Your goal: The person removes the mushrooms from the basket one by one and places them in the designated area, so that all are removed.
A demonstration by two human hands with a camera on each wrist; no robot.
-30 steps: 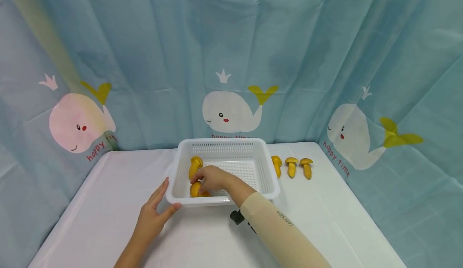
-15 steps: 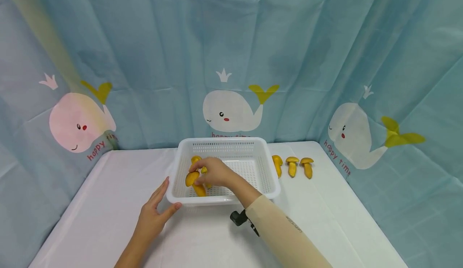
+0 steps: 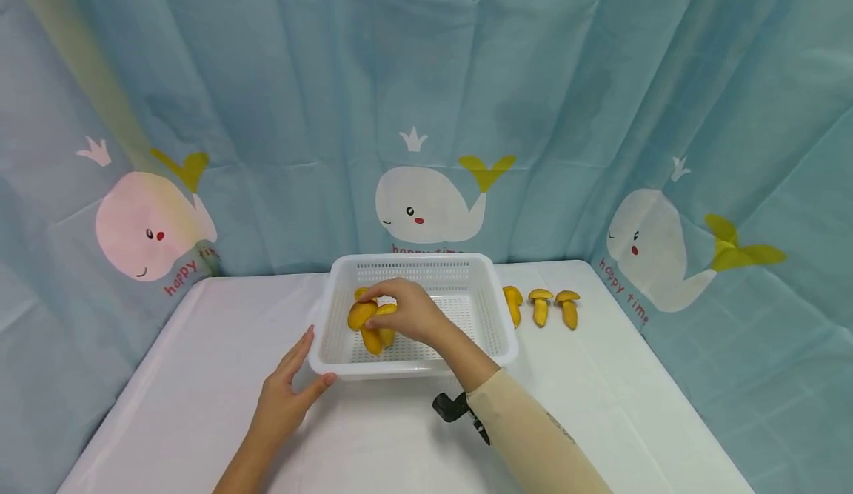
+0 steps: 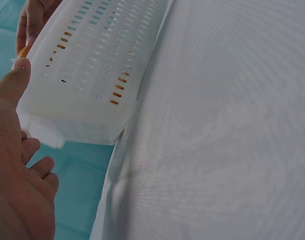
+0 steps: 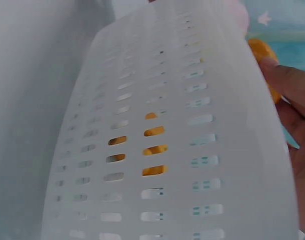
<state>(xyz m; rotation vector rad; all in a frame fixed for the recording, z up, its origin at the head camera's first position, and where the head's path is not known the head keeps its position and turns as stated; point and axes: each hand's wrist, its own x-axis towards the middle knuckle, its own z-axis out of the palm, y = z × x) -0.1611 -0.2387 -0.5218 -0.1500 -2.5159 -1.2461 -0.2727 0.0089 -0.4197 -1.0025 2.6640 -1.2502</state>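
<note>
My right hand (image 3: 409, 312) pinches a yellow mushroom (image 3: 362, 315) by thumb and fingers, over the left part of a white perforated basket (image 3: 426, 368). Its stem tilts down toward the basket's front. Just right of it, a second mushroom (image 3: 387, 325) is in the basket, partly covered by my hand. Behind, the top of another mushroom (image 3: 360, 292) peeks out. My left hand (image 3: 283, 401) rests at the basket's front left corner, fingers along the left side and thumb by the front rim. The right wrist view shows the held mushroom (image 5: 262, 50) above the basket's rim.
Several things stand on a white-covered table (image 3: 373, 442). Right of the basket lie three more yellow mushrooms: one against its side (image 3: 513, 305), one in the middle (image 3: 540, 307), one farthest right (image 3: 569, 309). A blue whale-print curtain (image 3: 300, 109) hangs behind.
My right hand has lifted the mushroom from the basket's front left and moved it backward and up. The second mushroom beside it has come into view. My left hand stays put.
</note>
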